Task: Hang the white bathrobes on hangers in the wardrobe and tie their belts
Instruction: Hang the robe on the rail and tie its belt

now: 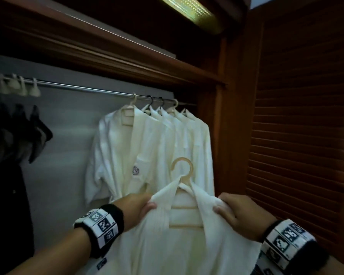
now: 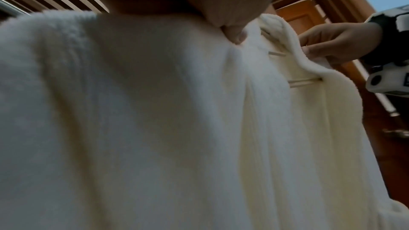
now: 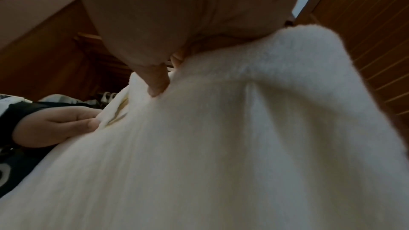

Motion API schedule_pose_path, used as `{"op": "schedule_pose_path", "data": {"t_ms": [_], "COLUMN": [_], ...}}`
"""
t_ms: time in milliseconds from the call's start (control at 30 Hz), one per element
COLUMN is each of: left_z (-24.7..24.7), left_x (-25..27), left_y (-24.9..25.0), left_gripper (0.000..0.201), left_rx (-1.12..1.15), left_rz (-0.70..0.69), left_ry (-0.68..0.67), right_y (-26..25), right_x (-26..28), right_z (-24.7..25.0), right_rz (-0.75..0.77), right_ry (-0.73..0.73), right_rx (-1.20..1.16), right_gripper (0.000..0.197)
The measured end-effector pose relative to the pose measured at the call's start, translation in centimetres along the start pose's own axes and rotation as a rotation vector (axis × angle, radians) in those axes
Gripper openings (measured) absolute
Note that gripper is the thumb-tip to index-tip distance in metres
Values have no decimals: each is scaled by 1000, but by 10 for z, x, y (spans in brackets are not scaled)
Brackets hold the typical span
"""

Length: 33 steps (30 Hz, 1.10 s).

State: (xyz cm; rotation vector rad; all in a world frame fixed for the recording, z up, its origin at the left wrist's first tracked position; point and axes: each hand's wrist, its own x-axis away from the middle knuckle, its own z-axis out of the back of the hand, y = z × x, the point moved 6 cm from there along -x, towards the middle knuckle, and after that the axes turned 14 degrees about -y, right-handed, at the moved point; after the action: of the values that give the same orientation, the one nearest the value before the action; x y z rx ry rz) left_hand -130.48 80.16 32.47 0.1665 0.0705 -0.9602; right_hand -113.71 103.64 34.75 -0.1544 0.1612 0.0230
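I hold a white bathrobe (image 1: 179, 247) draped over a pale wooden hanger (image 1: 184, 171) in front of the wardrobe. My left hand (image 1: 141, 204) grips the robe's left shoulder, thumb on the front. My right hand (image 1: 232, 211) grips the right shoulder the same way. The hanger's hook (image 1: 182, 165) points up, free of the rail. In the left wrist view the robe (image 2: 132, 111) fills the frame, my thumb (image 2: 234, 32) pressing the cloth and the hanger bars (image 2: 303, 82) showing. The right wrist view shows the robe (image 3: 221, 146) pinched under my thumb (image 3: 157, 83).
Several white bathrobes (image 1: 147, 147) hang on the metal rail (image 1: 83, 89) at the right end. Empty pale hangers (image 1: 14, 86) cluster at the rail's left end above dark clothing (image 1: 14, 132). A slatted wooden door (image 1: 302, 126) stands to the right, a shelf (image 1: 111, 48) above.
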Motion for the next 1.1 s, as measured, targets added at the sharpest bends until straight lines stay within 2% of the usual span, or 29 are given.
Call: {"op": "schedule_pose_path", "data": {"t_ms": [200,333,433,567,700,800,933,1100], "left_z": [57,109,137,178,215,241,270,292], "left_x": [-52,-86,-90,-85,-92,-109,-141,-184], "left_y": [-77,-106,-133,-185,-231,-260,-301,-368], "left_gripper": [57,44,47,36,36,42,43,50], "left_rx": [-15,-103,-134,-231,-321,-314,-273,-190], "left_rz": [253,380,468,631,762,839,845,820], "left_ry": [3,123,131,107,90,73,98,124], "right_y": [16,23,5,-39,-78,-101,-121,-145], "right_x": [-141,-231,-278,-326,-370,-400,-449,-501], "right_z": [34,67,82,92,113,132,154,171], "right_rz": [181,267,345,454,468,445,330,211], "right_ry": [52,130,167,199,274,265,227,219], "right_rx": [27,41,50,49,100,156,223,268], "right_gripper": [30,28,27,47,47,46,44,25]}}
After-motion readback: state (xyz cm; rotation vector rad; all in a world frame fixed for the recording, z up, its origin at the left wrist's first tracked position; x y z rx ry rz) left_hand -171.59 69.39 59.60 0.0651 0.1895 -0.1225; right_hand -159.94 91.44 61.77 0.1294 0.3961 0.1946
